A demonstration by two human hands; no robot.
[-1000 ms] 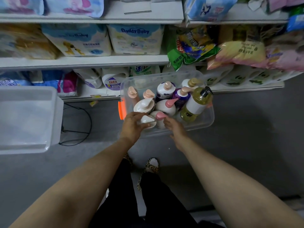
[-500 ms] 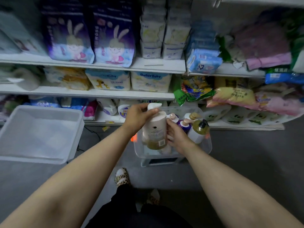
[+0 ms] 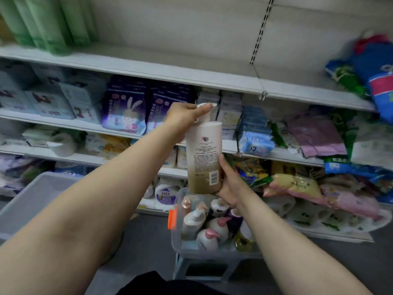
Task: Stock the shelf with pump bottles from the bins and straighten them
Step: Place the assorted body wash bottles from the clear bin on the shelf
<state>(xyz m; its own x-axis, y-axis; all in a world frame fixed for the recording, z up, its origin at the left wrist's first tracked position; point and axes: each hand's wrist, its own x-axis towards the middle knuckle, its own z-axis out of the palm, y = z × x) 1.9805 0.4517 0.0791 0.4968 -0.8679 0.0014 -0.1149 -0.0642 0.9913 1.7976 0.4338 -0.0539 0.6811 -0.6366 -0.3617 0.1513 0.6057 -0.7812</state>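
A tall cream pump bottle [image 3: 203, 154] with a brownish lower part hangs upright in the air in front of the shelves. My left hand [image 3: 184, 118] grips its white pump head from the left. My right hand [image 3: 228, 184] holds its base from the right and below. Its back label and barcode face me. Below it, a clear plastic bin [image 3: 177, 235] with an orange latch sits on a stool and holds several more pump bottles [image 3: 209, 238]. The wide upper shelf board [image 3: 212, 69] is bare in its middle stretch.
Green packs [image 3: 49, 22] stand on the upper shelf's left; blue and red bags [image 3: 376, 77] lie at its right. Lower shelves are packed with nappy and tissue packs [image 3: 125, 107]. A second clear bin [image 3: 38, 199] stands at left. Snack bags [image 3: 297, 184] spill at right.
Both hands lifted the cream bottle out of the bin and raised it towards the upper shelves. The camera view tilted upward, bringing the bare upper shelf into sight.
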